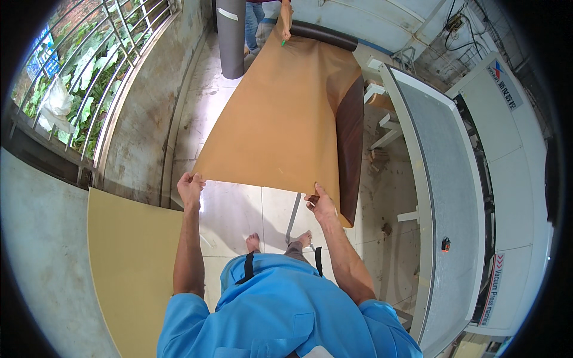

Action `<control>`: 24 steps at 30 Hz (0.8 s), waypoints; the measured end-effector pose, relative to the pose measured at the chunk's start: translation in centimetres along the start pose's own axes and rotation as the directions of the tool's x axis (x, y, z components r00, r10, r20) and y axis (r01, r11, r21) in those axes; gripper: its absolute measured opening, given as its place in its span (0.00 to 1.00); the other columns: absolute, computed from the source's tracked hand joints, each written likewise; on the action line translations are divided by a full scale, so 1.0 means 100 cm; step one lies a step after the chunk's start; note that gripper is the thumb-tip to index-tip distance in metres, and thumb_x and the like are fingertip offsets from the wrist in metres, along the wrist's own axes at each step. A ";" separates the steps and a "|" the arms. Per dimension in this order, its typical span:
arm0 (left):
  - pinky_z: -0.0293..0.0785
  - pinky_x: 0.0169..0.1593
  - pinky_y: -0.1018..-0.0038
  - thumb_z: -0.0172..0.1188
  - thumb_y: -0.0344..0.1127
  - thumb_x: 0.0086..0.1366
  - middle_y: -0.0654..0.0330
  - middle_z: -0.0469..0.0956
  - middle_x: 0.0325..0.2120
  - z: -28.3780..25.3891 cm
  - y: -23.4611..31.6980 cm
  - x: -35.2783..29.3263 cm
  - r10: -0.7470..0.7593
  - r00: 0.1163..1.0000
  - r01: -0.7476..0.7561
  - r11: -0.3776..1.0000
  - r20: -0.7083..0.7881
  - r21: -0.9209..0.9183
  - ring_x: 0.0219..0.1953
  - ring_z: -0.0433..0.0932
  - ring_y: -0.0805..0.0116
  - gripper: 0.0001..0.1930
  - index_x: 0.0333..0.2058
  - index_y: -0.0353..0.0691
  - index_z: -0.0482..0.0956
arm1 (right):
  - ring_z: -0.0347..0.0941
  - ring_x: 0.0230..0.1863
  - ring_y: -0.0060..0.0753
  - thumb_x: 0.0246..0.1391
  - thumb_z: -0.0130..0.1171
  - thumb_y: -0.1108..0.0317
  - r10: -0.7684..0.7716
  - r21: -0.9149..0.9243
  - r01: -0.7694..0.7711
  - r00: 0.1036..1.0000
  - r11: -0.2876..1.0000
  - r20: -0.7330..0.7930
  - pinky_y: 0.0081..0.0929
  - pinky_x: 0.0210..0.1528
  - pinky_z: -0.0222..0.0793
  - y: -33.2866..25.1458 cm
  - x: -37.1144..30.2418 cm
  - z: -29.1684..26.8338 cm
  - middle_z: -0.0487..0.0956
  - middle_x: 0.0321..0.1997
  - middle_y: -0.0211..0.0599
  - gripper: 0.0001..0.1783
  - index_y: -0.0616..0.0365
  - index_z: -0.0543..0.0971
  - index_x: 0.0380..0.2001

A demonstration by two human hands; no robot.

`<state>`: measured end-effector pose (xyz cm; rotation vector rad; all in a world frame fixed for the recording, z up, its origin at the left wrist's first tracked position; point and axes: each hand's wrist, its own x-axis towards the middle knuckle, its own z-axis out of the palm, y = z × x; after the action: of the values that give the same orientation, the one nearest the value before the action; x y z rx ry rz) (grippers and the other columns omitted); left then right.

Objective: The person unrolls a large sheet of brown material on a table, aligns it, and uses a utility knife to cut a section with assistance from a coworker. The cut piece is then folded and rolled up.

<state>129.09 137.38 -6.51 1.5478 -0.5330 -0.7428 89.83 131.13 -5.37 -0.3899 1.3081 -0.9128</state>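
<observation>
A large tan sheet (271, 119) of flexible material stretches away from me above the tiled floor. Its right side curls over and shows a dark brown face (351, 149). My left hand (190, 186) pinches the near left corner. Further right, my right hand (322, 204) grips the near edge between thumb and fingers. At the far end lies a dark brown roll (325, 34), which the sheet appears to come from. Another person's hand (286, 25) is at the sheet's far left part, with a small green item by the fingers.
A grey roll (231, 42) stands upright at the far left. On the right runs a long machine bed (444, 179) with a raised pale frame. A yellowish board (134, 268) is at my left, near the wall (140, 101) below a barred window.
</observation>
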 end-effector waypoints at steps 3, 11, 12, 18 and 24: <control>0.64 0.23 0.83 0.55 0.30 0.63 0.64 0.76 0.19 0.000 0.000 -0.001 -0.017 1.000 0.017 1.000 0.002 -0.004 0.20 0.72 0.79 0.06 0.27 0.39 0.73 | 0.73 0.25 0.25 0.60 0.53 0.56 0.002 0.004 -0.002 1.000 1.000 0.010 0.23 0.24 0.66 0.000 0.001 -0.002 0.77 0.22 0.31 0.11 0.49 0.74 0.37; 0.65 0.23 0.82 0.54 0.32 0.65 0.63 0.77 0.19 -0.001 0.001 -0.003 -0.067 0.998 0.068 0.997 0.019 -0.043 0.20 0.74 0.78 0.07 0.27 0.41 0.73 | 0.71 0.27 0.23 0.61 0.51 0.53 0.020 -0.026 -0.020 1.000 0.999 0.011 0.24 0.28 0.65 -0.002 -0.002 -0.002 0.75 0.22 0.28 0.11 0.46 0.74 0.34; 0.65 0.23 0.82 0.54 0.32 0.65 0.63 0.77 0.19 -0.001 0.001 -0.003 -0.048 0.999 0.049 0.999 0.019 -0.024 0.20 0.73 0.78 0.07 0.27 0.41 0.73 | 0.71 0.27 0.23 0.61 0.51 0.53 0.020 -0.026 -0.020 1.000 0.999 0.009 0.24 0.28 0.65 -0.002 -0.003 -0.002 0.75 0.22 0.28 0.11 0.46 0.74 0.34; 0.65 0.23 0.82 0.53 0.31 0.63 0.61 0.77 0.18 0.001 0.004 -0.005 -0.067 0.998 0.068 0.997 0.009 -0.048 0.19 0.73 0.77 0.08 0.24 0.39 0.73 | 0.71 0.27 0.23 0.61 0.50 0.53 0.018 -0.031 -0.018 1.000 0.999 0.006 0.24 0.29 0.65 -0.003 -0.003 -0.004 0.75 0.22 0.27 0.11 0.46 0.74 0.34; 0.64 0.22 0.82 0.53 0.31 0.63 0.61 0.77 0.17 0.001 0.007 -0.005 -0.062 0.998 0.063 0.996 0.022 -0.069 0.18 0.73 0.77 0.08 0.24 0.39 0.73 | 0.71 0.27 0.23 0.62 0.50 0.53 0.022 -0.025 -0.022 1.000 0.999 -0.005 0.24 0.29 0.65 -0.002 -0.002 -0.005 0.75 0.22 0.28 0.12 0.46 0.74 0.34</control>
<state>128.75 137.53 -5.73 1.4990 -0.4708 -0.8174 89.23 131.24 -5.23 -0.3921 1.3264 -0.8804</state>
